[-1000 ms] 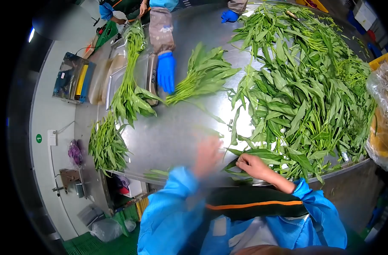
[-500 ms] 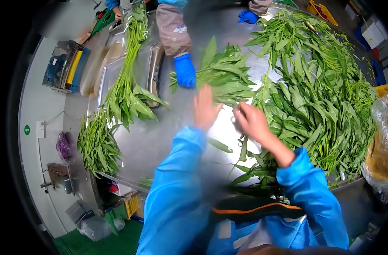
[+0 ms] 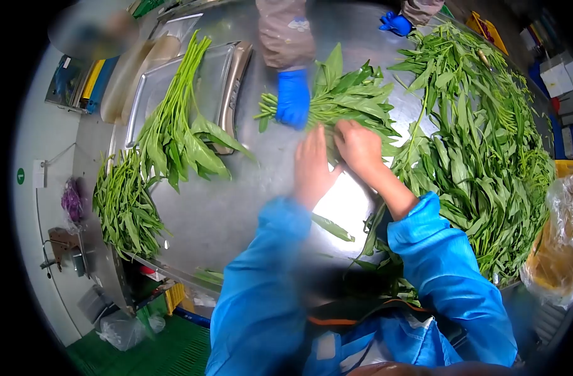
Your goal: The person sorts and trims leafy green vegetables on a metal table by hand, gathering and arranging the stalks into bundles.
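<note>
A bunch of water spinach [image 3: 355,100] lies on the steel table, cut stems to the left and leaves to the right. My left hand [image 3: 314,164] rests at its near side, fingers straight and flat, holding nothing. Beside it, my right hand [image 3: 362,149] has bent, closed fingers at the near leaves; whether a leaf is between them is hidden. A co-worker's blue-gloved hand [image 3: 293,99] grips the bunch near its stems. One loose leaf [image 3: 332,228] lies below my left hand.
A large heap of water spinach [image 3: 474,163] covers the right side of the steel table [image 3: 217,213]. At left, stems rest over a tray [image 3: 136,119], with another bunch [image 3: 126,210] by the edge. Another blue glove [image 3: 396,24] shows at the far side.
Both my hands have moved in to the bunch, the right one leftward until close beside the left. At left, the upper stems and the hand near them have gone from view. My view has shifted slightly.
</note>
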### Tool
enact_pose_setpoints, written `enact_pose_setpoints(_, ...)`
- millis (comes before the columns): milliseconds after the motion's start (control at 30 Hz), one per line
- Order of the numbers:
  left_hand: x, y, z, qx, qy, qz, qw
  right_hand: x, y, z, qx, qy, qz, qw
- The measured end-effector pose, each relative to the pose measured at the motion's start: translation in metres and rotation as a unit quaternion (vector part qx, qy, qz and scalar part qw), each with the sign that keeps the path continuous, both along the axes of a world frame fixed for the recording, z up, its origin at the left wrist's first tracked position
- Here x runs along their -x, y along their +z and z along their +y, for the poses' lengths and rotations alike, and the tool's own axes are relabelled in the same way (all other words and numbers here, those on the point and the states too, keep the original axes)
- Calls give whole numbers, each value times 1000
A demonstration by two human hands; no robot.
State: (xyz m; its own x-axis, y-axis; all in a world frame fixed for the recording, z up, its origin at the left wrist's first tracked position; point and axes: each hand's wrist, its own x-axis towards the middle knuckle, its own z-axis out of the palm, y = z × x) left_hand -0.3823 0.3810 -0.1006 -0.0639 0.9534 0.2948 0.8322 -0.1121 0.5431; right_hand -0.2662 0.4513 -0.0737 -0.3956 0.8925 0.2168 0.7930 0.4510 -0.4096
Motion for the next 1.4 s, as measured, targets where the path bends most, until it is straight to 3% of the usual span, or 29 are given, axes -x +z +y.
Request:
enact_pose_setpoints(100, 10, 9, 6, 53, -2, -55, 997, 1, 8, -1, -43, 7, -15, 999)
enact_pose_setpoints(200, 18, 2, 10, 12, -30, 15, 999, 3, 4, 1, -84, 36, 24, 996)
enact_pose_setpoints(333, 14, -12, 13, -5, -18, 23, 1000, 5, 16, -16, 168, 54, 160, 971)
enact_pose_setpoints(467, 12, -11, 7, 5, -32, 30, 999, -32, 45, -70, 422, 230, 349, 805)
enact_pose_setpoints(533, 16, -7, 2, -4, -47, 3, 999, -63, 59, -96, 493, 336, 224, 771)
enact_pose_setpoints(600, 14, 1, -7, -35, -68, -32, 997, -93, 51, -122, 334, 357, 67, 870)
enact_pose_setpoints(667, 4, 4, -32, -23, -24, -32, 999, -118, 47, -143, 263, 140, 39, 954)
enact_pose_setpoints(733, -11, 5, -70, -12, 6, -33, 999, -134, 41, -152, 196, -21, -25, 980)
enact_pose_setpoints(767, -23, 3, -91, 44, -27, -15, 999, -138, 39, -161, 114, -44, -57, 991)
enact_pose_setpoints(800, -37, 2, -118, 102, -66, 2, 993, -144, 15, -178, 140, -55, -178, 973)
enact_pose_setpoints(867, -62, 11, -165, 109, -171, 38, 978, -146, -18, -222, 180, 28, -247, 952)
enact_pose_setpoints(933, -75, 29, -196, 149, -246, -18, 958, -161, 22, -250, 144, 149, -28, 978)
enact_pose_setpoints(967, -78, 31, -209, 151, -258, -39, 953, -164, 37, -259, 154, 100, 30, 982)
enact_pose_setpoints(1067, -83, 47, -228, 153, -253, -67, 953, -200, 55, -258, 125, -68, 9, 990)
enact_pose_setpoints(1133, -89, 70, -233, 145, -210, -46, 966, -242, 69, -252, 56, -207, -38, 976)
enact_pose_setpoints(1200, -96, 68, -232, 142, -165, -101, 971, -286, 79, -245, -18, -315, -101, 943)
enact_pose_setpoints(1300, -112, 65, -232, 138, -143, -140, 970, -328, 74, -238, -58, -369, -169, 912)
enact_pose_setpoints(1400, -148, 70, -228, 200, -165, -224, 939, -343, 24, -227, -97, -381, -220, 893)
